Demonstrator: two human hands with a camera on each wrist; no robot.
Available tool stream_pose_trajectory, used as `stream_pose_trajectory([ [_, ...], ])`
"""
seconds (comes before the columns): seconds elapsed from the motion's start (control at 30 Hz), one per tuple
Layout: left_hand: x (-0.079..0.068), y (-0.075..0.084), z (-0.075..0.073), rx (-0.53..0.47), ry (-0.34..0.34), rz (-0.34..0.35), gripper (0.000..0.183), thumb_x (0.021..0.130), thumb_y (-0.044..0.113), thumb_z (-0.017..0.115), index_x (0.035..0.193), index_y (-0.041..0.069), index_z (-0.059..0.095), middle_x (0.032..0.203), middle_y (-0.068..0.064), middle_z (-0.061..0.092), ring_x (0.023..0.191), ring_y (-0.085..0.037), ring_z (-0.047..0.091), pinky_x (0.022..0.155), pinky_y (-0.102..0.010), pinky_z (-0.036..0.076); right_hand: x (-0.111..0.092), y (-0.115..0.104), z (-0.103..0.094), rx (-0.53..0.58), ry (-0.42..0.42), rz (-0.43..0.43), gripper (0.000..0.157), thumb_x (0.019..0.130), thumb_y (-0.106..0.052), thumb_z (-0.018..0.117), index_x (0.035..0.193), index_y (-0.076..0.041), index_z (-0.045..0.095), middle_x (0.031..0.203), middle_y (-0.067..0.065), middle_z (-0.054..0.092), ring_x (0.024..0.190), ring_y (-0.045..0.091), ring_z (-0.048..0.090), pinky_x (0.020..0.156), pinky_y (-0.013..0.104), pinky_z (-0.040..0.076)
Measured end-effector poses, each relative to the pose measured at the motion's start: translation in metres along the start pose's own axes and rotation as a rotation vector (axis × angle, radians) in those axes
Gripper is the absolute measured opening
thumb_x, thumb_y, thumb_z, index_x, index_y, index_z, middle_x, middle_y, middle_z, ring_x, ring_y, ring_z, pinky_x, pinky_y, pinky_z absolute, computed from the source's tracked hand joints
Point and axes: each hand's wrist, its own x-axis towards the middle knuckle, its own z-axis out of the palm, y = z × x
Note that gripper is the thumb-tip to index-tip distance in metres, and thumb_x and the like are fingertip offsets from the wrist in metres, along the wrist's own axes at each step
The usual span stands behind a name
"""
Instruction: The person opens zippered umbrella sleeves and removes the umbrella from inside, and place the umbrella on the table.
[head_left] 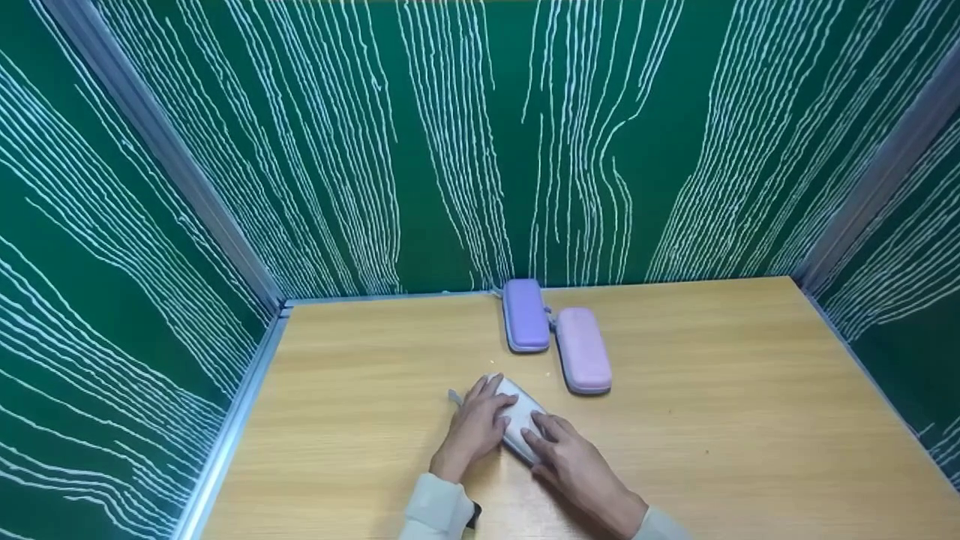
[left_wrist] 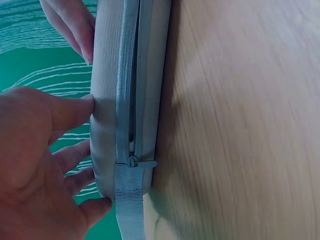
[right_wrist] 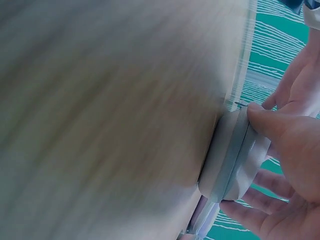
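A pale grey zippered pencil case lies slanted on the table in front of me. My left hand holds its far-left end, thumb and fingers spread over the top. At the near-right end, my right hand grips it, with the thumb by the zip seam and fingers at the opposite edge in the right wrist view. The left wrist view shows a narrow gap between the zip's teeth. Its zip slider sits beside a grey fabric strap.
Beyond the hands lie a purple case and a pink case, side by side on the wooden table. Green panels with white wavy lines and metal posts stand around the table's back and sides.
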Motion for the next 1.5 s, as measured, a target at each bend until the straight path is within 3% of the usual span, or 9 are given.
stream_pose_trajectory([
  [0.27, 0.002, 0.002, -0.002, -0.056, -0.003, 0.016, 0.034, 0.086, 0.006, 0.061, 0.119, 0.013, 0.064, 0.145, -0.008, 0.036, 0.136, -0.032, 0.023, 0.105, -0.045, 0.028, 0.001, -0.008, -0.001, -0.099, -0.023, -0.002, 0.054, 0.075, -0.03, 0.074, 0.124, -0.013, 0.061, 0.131, 0.017, 0.049, 0.112, 0.033, 0.049, 0.083, 0.039, 0.051],
  [0.53, 0.004, 0.001, -0.003, -0.041, -0.023, 0.057, 0.035, 0.086, 0.003, 0.058, 0.12, 0.012, 0.063, 0.145, -0.007, 0.036, 0.135, -0.031, 0.025, 0.106, -0.044, 0.029, 0.002, -0.017, 0.003, -0.161, 0.036, -0.01, 0.055, 0.071, -0.03, 0.076, 0.12, -0.012, 0.063, 0.125, 0.02, 0.053, 0.106, 0.036, 0.052, 0.078, 0.039, 0.052],
  [1.13, 0.009, -0.002, -0.006, -0.016, -0.105, 0.189, 0.036, 0.093, 0.001, 0.047, 0.126, 0.009, 0.058, 0.146, -0.009, 0.034, 0.136, -0.031, 0.023, 0.108, -0.043, 0.023, 0.008, -0.044, 0.012, -0.291, -0.004, 0.153, 0.056, 0.07, -0.036, 0.076, 0.12, -0.014, 0.064, 0.123, 0.021, 0.052, 0.103, 0.038, 0.052, 0.068, 0.037, 0.055],
  [1.33, 0.011, -0.002, -0.006, -0.014, -0.12, 0.213, 0.04, 0.093, -0.005, 0.04, 0.125, 0.009, 0.058, 0.146, -0.009, 0.034, 0.135, -0.03, 0.025, 0.108, -0.041, 0.025, 0.012, -0.051, 0.018, -0.356, 0.038, 0.175, 0.056, 0.069, -0.036, 0.076, 0.118, -0.013, 0.065, 0.119, 0.021, 0.054, 0.097, 0.035, 0.053, 0.062, 0.032, 0.054],
  [1.5, 0.013, -0.001, -0.008, -0.021, -0.148, 0.189, 0.042, 0.091, -0.007, 0.041, 0.125, 0.01, 0.059, 0.146, -0.007, 0.034, 0.136, -0.028, 0.025, 0.108, -0.038, 0.025, 0.016, -0.055, 0.02, -0.353, 0.084, 0.178, 0.055, 0.066, -0.032, 0.078, 0.115, -0.011, 0.066, 0.116, 0.021, 0.056, 0.09, 0.033, 0.054, 0.058, 0.031, 0.053],
])
